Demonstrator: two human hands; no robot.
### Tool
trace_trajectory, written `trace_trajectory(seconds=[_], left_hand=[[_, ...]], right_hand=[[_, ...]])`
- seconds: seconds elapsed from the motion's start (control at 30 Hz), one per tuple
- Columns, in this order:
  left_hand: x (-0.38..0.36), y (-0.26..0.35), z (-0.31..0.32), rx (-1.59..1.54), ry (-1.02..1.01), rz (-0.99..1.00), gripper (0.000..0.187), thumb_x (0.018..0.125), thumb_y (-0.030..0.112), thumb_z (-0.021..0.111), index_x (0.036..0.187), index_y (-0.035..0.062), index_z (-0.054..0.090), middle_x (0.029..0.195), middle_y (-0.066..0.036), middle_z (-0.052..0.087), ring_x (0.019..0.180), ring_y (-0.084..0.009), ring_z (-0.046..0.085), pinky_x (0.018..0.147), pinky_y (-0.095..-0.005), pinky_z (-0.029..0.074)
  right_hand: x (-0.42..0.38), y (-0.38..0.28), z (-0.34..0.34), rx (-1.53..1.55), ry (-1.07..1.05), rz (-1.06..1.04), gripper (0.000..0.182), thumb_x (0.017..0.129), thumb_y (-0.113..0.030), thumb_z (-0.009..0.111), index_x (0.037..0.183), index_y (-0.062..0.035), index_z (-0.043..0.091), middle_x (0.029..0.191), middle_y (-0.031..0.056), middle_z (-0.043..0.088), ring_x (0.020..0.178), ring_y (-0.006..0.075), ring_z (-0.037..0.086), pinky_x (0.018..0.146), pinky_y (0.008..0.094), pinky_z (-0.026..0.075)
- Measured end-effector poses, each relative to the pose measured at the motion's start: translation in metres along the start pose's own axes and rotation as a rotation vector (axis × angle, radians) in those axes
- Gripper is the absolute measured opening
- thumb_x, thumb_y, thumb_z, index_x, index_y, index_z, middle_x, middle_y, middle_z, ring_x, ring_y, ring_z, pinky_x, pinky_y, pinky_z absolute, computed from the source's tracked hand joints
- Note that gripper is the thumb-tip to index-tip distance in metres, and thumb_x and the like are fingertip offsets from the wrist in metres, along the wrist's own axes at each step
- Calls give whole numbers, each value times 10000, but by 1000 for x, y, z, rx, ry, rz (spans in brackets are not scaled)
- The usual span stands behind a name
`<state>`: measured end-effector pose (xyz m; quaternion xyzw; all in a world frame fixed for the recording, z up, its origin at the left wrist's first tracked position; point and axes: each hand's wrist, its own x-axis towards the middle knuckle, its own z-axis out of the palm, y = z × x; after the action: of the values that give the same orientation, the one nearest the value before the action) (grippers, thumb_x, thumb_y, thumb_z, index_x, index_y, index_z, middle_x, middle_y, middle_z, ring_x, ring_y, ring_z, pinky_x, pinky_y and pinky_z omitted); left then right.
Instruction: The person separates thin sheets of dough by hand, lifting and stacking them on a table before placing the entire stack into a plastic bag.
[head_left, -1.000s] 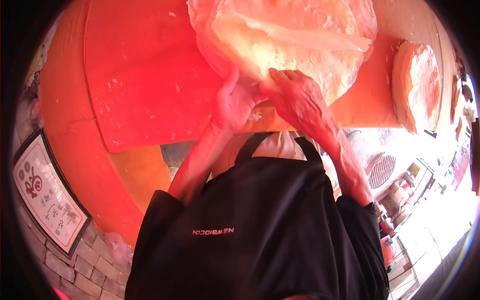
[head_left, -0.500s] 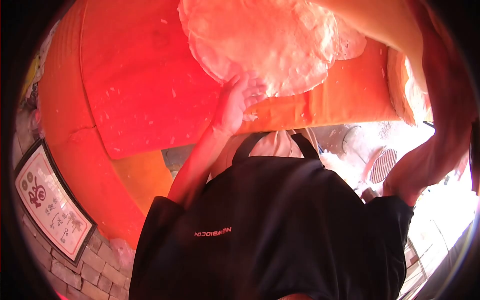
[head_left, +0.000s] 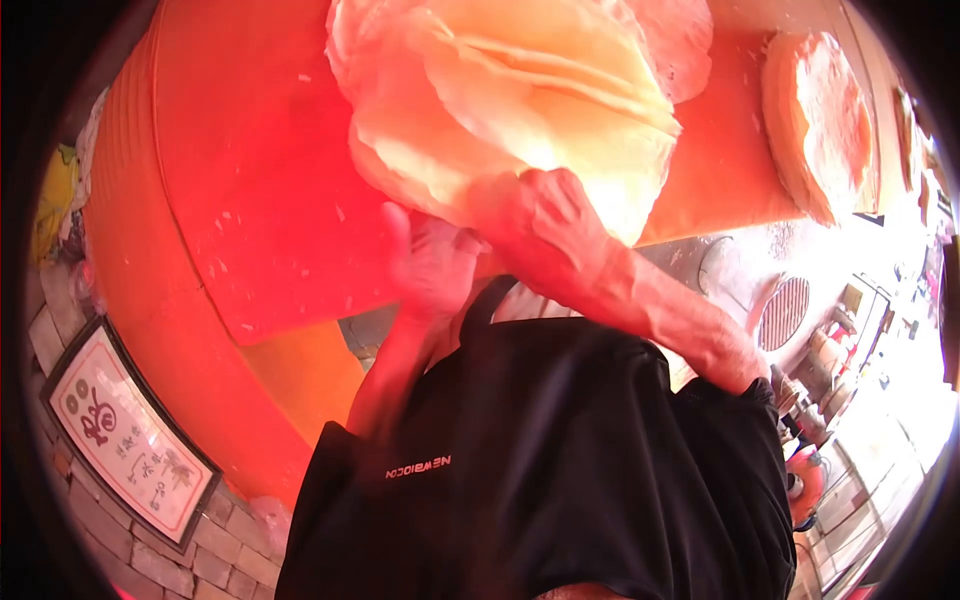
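A stack of large, thin round flatbreads (head_left: 520, 110) lies on a red-orange padded surface, its top sheet pale yellow with raised folds. My right hand (head_left: 550, 220) reaches across to the near edge of the stack, knuckles up and fingers curled down over the sheet; the fingertips are hidden. Just left of it, my left hand (head_left: 435, 260) is at the near-left rim with the thumb raised and apart from the fingers. It looks slightly blurred and holds nothing visible. Part of another flatbread (head_left: 685, 45) shows behind the stack.
A thick, round pale piece (head_left: 820, 125) rests at the right end of the red-orange surface (head_left: 270, 200). A framed sign (head_left: 130, 435) leans at lower left by brick paving. A round grille (head_left: 785, 312) and assorted items are below right, partly washed out by bright light.
My right hand has come down from the upper right to the stack's near edge. A pale folded sheet now covers the stack. My left hand has drawn slightly back and left.
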<state>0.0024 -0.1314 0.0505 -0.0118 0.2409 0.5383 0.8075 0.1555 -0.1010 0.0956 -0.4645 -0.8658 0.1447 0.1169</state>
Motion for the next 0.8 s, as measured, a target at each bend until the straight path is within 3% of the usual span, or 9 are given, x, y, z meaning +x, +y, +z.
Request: trace_trajectory(seconds=[0.1, 0.17, 0.23, 0.33, 0.4, 0.57, 0.67, 0.73, 0.8], left_hand=[[9, 10, -1, -151, -114, -8, 601, 998, 490, 356, 1392, 41, 418, 1373, -188, 491, 1256, -343, 477, 1057, -470, 374], [10, -4, -66, 152, -249, -17, 566, 990, 456, 387, 1331, 12, 467, 1266, -195, 570, 1151, -345, 551, 998, -470, 428], [9, -12, -35, 469, 92, -291, 484, 983, 361, 428, 1230, -46, 516, 1074, -185, 661, 991, -326, 638, 899, -441, 510], [0, -37, -27, 501, 156, -615, 449, 989, 324, 445, 1206, -62, 517, 1084, -197, 652, 972, -288, 646, 869, -407, 535], [13, -36, -20, 583, 5, -710, 456, 992, 309, 448, 1219, -80, 521, 1132, -242, 627, 1067, -331, 623, 926, -422, 522], [56, -17, -7, -23, -184, -490, 511, 1008, 387, 392, 1295, -25, 491, 1261, -237, 567, 1171, -368, 563, 1000, -472, 465], [58, 16, -12, -35, -141, -205, 520, 1003, 404, 401, 1326, 2, 469, 1313, -198, 530, 1206, -348, 528, 1016, -467, 445], [56, 35, -27, 55, -54, -25, 528, 1000, 415, 407, 1347, 21, 454, 1347, -172, 506, 1229, -335, 505, 1026, -464, 432], [56, 47, -45, 127, 21, 86, 538, 996, 427, 413, 1368, 39, 440, 1382, -147, 481, 1253, -322, 482, 1037, -460, 418]], right_hand=[[19, 12, -29, 80, 72, 29, 87, 658, -135, 663, 688, -71, 612, 692, 132, 621, 659, 299, 627, 572, 377, 464], [32, 25, -42, 105, 82, 16, 103, 670, -134, 665, 730, -60, 626, 724, 136, 636, 673, 301, 630, 590, 376, 474], [42, 35, -57, 117, 99, 28, 130, 695, -136, 667, 780, -46, 629, 752, 122, 644, 692, 274, 635, 605, 357, 482], [52, 57, -85, 178, 173, 103, 173, 732, -140, 671, 856, -26, 634, 795, 100, 656, 721, 233, 642, 628, 329, 493], [51, 69, -110, 291, 261, 180, 202, 756, -142, 673, 907, -12, 637, 823, 85, 664, 740, 206, 647, 643, 310, 500], [31, 87, -156, 843, 492, 381, 276, 818, -147, 679, 1033, 22, 646, 894, 49, 684, 788, 138, 659, 680, 262, 519], [18, 102, -125, 1209, 499, 494, 321, 854, -151, 682, 1109, 42, 651, 936, 27, 696, 817, 97, 667, 703, 234, 530], [1, 119, -78, 1345, 432, 623, 237, 859, -146, 689, 1008, 38, 681, 848, 21, 691, 725, 89, 652, 630, 206, 495], [-36, 171, -16, 1393, 215, 863, 162, 847, -117, 690, 956, 3, 704, 825, 15, 696, 661, 88, 636, 561, 205, 466]])
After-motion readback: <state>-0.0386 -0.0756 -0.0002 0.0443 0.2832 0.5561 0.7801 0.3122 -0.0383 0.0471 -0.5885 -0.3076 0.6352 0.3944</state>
